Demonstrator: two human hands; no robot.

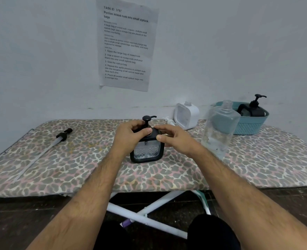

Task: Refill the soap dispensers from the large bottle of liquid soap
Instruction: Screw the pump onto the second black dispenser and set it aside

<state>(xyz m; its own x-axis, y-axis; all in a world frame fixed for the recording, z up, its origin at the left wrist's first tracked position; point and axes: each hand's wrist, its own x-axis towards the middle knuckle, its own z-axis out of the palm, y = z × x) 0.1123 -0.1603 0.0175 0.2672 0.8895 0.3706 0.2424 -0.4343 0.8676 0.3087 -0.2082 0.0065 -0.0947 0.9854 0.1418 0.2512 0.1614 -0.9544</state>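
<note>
1. Leopard-print padding covers the ironing board [58, 170] that fills the middle of the frame, against a pale wall with a printed sheet [126, 44] taped at upper centre.
2. At centre stands the black square dispenser [147, 150]. The left hand [129, 136] curls round its pump collar; the right hand [174, 137] pinches the lid's right edge with thumb and fingertips.
3. The large clear bottle [219, 130], uncapped, stands right of centre; its long pump tube [40, 152] lies at left.
4. Behind, a white dispenser [186, 115] leans uncapped, and a teal basket [253, 123] at upper right holds another black dispenser [253, 109].
5. The step looks like threading the pump: I would steady the body, keep the collar level, and turn without tipping.
6. Room is open left of the hands; the bottle stands near the right forearm, and the board's front edge is close.
</note>
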